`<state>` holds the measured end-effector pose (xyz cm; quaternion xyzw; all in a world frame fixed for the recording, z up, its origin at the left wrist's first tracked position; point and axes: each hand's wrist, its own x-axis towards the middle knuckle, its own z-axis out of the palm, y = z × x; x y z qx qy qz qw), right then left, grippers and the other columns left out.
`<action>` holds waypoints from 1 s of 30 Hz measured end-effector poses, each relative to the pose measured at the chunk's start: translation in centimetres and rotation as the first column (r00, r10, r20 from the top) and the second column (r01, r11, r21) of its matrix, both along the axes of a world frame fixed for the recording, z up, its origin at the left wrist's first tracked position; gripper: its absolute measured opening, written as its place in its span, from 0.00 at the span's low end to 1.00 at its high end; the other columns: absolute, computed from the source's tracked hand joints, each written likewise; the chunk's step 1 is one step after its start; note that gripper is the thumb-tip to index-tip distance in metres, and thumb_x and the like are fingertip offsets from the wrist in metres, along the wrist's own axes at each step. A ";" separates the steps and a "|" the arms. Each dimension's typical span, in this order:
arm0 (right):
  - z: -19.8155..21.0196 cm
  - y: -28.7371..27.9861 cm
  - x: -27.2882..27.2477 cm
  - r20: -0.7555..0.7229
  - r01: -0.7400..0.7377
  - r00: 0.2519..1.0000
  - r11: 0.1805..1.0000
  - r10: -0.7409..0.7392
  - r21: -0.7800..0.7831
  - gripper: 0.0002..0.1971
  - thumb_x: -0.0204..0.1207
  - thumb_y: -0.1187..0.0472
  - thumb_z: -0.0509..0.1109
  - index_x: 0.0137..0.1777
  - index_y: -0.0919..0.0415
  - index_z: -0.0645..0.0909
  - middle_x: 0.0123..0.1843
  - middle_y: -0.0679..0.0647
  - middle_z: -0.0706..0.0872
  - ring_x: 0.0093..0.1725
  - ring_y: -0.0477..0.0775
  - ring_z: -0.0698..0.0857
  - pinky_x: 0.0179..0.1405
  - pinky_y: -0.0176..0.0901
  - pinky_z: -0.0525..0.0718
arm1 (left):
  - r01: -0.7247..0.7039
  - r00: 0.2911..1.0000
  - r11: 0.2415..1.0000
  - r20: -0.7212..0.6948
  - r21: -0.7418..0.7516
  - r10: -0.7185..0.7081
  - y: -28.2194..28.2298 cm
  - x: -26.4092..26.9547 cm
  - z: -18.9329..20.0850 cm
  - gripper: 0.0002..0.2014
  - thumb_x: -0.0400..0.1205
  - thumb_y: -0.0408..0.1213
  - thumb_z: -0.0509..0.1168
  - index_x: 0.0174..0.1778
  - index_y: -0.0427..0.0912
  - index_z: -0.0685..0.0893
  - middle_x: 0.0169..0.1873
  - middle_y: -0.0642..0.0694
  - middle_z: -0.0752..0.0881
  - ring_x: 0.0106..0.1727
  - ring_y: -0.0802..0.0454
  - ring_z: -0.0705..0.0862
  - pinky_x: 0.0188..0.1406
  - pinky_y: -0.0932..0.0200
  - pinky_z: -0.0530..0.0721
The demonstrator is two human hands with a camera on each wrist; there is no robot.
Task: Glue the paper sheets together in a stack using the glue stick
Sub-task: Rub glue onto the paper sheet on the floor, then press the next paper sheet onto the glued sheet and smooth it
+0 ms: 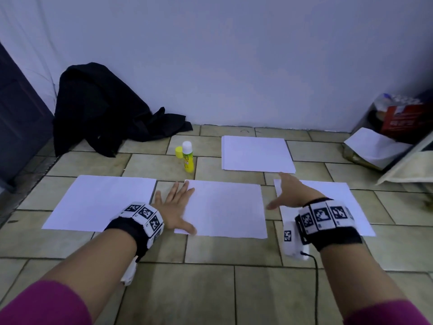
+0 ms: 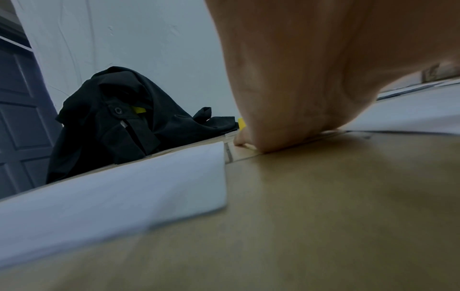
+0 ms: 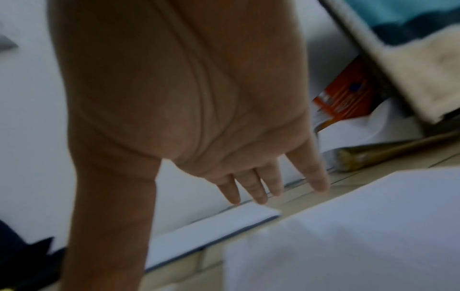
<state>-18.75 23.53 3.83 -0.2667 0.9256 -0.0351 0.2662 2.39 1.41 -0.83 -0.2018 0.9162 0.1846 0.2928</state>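
The yellow-green plastic glue stick stood upright on the tan tiled floor, cap off, white tip showing. Its label had dark print, but it was too small to read. The little yellow cap sat on the floor just beside it, on its left.

Four lots of plain white paper lay flat on the tiles. The middle sheet was under the left hand, whose fingers were spread wide and flat, thumb and fingertips pressing on that sheet's left edge while the palm sat over the bare gap of tile. The left sheet lay just across that gap, not touching the hand. The right hand hung above the near-left corner of the right sheet, fingers straight and loosely apart, holding nothing (the right wrist view was pretty blurry, but the fingers clearly weren't curled). Past it, closer to the wall, was a thin neat white paper stack with squared-off edges.

Both wrists wore black bands with white blocks of black square code markers, nothing readable as words. A crumpled black fabric jacket slumped against the pale wall at far left, well apart from the paper. At far right was a red box with whitish print I couldn't make out. Bare tile ran between all the sheets and across the near floor.
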 end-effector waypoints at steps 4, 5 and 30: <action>-1.8 4.1 -0.9 -0.031 0.074 0.997 0.981 -0.070 0.178 0.69 0.63 0.42 0.81 0.82 0.66 0.29 0.83 0.64 0.30 0.84 0.65 0.36 0.81 0.62 0.50 | -0.010 1.000 1.000 -0.006 0.008 0.010 0.2 0.0 0.2 0.67 0.67 0.69 0.70 0.81 0.45 0.26 0.78 0.55 0.22 0.79 0.52 0.22 0.77 0.32 0.30; -2.2 4.6 -0.8 -0.023 0.070 0.997 0.982 -0.067 0.176 0.70 0.61 0.42 0.82 0.82 0.65 0.29 0.83 0.62 0.29 0.84 0.64 0.36 0.81 0.62 0.51 | -0.013 1.000 1.000 0.002 0.010 0.013 0.2 0.0 0.2 0.70 0.60 0.74 0.68 0.82 0.45 0.27 0.79 0.55 0.23 0.79 0.52 0.22 0.78 0.32 0.30; 4.5 6.8 0.5 -0.275 0.276 0.821 0.769 -0.500 -0.577 0.16 0.78 0.61 0.67 0.59 0.71 0.75 0.51 0.65 0.82 0.52 0.67 0.81 0.42 0.46 0.71 | 0.013 1.000 1.000 -0.013 0.000 -0.013 0.3 -0.1 0.6 0.60 0.71 0.67 0.68 0.84 0.45 0.33 0.81 0.53 0.27 0.81 0.47 0.25 0.79 0.32 0.34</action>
